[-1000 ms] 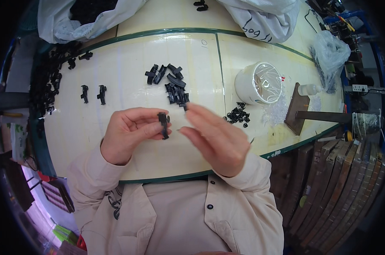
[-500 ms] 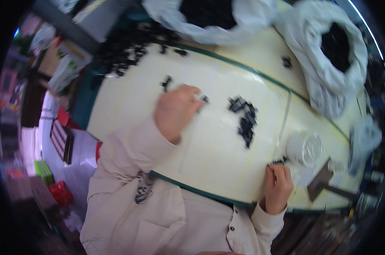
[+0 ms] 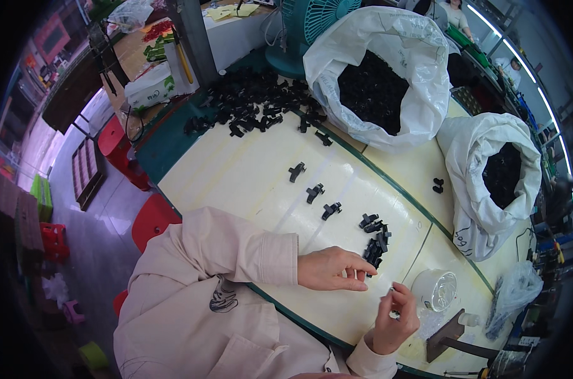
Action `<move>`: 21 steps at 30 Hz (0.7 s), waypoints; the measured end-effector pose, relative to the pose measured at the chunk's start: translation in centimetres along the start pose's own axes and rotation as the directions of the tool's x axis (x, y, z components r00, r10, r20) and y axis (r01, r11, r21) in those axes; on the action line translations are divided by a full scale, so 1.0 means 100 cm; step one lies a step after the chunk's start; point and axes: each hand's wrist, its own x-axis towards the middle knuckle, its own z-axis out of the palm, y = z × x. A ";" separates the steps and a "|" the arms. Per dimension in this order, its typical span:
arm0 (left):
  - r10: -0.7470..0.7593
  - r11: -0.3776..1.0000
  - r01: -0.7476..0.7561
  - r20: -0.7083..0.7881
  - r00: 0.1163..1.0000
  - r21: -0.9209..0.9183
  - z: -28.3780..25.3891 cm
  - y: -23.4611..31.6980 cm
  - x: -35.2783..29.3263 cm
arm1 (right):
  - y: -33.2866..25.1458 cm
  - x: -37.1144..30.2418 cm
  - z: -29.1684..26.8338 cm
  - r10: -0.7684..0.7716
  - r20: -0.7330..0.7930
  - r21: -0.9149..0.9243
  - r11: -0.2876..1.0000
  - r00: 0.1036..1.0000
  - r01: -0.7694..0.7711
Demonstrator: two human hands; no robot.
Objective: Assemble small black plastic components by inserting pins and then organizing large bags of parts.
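My left hand reaches in from the left, palm down, fingers loosely stretched and slightly apart, with nothing visible in it. Its fingertips are beside the lower end of a cluster of small black plastic parts. To the right and nearer, my right hand is raised with its fingers curled together. Small dark bits show between those fingers, too little to name. Farther left, three separate black parts lie in a slanting row: one far, one middle and one near.
A large heap of black parts covers the far left corner of the table. Two white sacks of black pieces stand at the far right. A white tub and a metal stand are near my right hand; a teal fan stands behind.
The view has shifted. My left hand has left the row of separate parts and moved right, to the cluster and close to my right hand. My right hand remains curled near the tub.
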 end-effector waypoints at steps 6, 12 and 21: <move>-0.187 0.960 0.190 0.038 0.982 -0.204 -0.004 0.003 0.000 | -0.009 0.007 0.021 -0.185 0.096 0.105 0.979 0.978 0.175; -0.261 0.901 0.280 0.101 0.960 -0.332 0.000 -0.003 -0.001 | -0.004 0.000 0.017 -0.258 0.085 0.135 0.960 0.962 0.245; -0.261 0.926 0.260 0.032 0.965 -0.274 -0.011 0.016 -0.006 | -0.008 0.016 0.014 -0.143 0.177 0.403 0.913 0.974 0.061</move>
